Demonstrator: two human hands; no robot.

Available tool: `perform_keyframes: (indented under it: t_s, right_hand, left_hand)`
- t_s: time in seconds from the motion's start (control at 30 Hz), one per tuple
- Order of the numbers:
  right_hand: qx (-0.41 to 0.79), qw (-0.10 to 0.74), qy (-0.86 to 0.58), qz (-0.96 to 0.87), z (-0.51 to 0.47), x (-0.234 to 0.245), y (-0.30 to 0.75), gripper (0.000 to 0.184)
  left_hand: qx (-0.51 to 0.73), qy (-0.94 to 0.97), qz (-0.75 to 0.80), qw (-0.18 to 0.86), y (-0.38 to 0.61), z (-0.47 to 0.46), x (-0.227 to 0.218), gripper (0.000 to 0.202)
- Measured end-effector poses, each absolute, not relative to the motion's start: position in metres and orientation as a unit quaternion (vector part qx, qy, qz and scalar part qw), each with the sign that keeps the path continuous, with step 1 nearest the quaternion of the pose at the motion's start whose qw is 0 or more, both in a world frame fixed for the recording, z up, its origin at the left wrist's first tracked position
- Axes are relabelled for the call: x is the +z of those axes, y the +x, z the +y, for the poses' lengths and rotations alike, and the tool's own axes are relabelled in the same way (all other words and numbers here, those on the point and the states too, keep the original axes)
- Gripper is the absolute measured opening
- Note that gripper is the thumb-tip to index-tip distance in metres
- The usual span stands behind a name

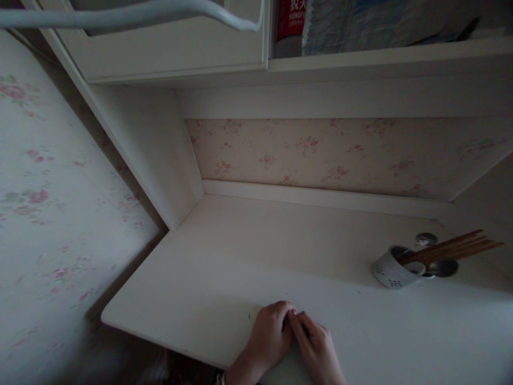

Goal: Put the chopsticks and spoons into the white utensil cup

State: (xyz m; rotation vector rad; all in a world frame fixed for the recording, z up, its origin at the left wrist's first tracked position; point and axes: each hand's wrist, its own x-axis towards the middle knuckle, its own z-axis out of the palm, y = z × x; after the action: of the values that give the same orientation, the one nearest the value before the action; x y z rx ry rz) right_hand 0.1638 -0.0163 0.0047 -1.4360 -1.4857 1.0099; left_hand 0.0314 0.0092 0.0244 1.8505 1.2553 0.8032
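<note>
My left hand and my right hand rest together on the white desk near its front edge. Their fingertips meet in a pinch at the middle, fingers curled in. Whatever lies between the fingertips is too small and dark to make out. Farther right, a white perforated cup lies tipped on its side, with several brown chopsticks and spoons sticking out toward the right.
Floral wallpaper backs the desk alcove and covers the left wall. A white cabinet panel stands at the left. A shelf above holds a red-labelled package and bags. The desk's rounded left corner drops to the floor.
</note>
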Motion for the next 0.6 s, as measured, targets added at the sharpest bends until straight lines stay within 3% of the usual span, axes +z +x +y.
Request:
perform_keyframes:
  t_s: [0.4, 0.6]
  right_hand:
    - [0.43, 0.452, -0.591, -0.512, -0.016, -0.006, 0.174, 0.044]
    - [0.363, 0.546, -0.649, -0.386, -0.012, 0.003, 0.227, 0.059]
  left_hand:
    - [0.302, 0.728, 0.509, 0.346, 0.034, 0.009, 0.024, 0.02]
    - [0.3, 0.743, 0.506, 0.319, 0.034, 0.009, 0.024, 0.02]
